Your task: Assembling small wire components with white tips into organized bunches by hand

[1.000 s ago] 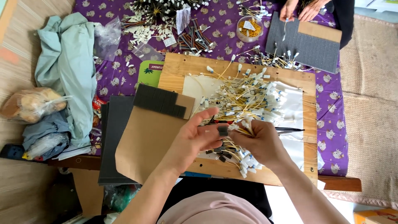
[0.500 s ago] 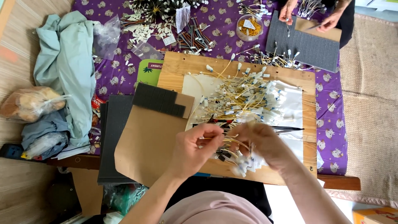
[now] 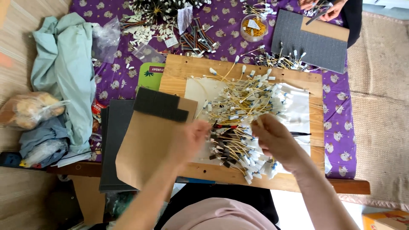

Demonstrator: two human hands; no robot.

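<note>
**Now: both hands at the pile of wires**

Now we see our left hand and right hand over the wooden board, at the near edge of a big pile of thin yellow wires with small white plugs. The wires are too many to count. They lie on a white sheet. Our left fingers touch the dark wire ends in the middle; whether they are closed on one, we cannot tell. The right fingers are curled, and their grip is also unclear.

Beside the left hand lies one brown cardboard sheet with one dark foam strip on top, hanging over the bench edge. Free room is small, only bare board at the corners. The bench has a purple patterned cloth. At the far edge another person's hands work over one grey foam pad.
</note>
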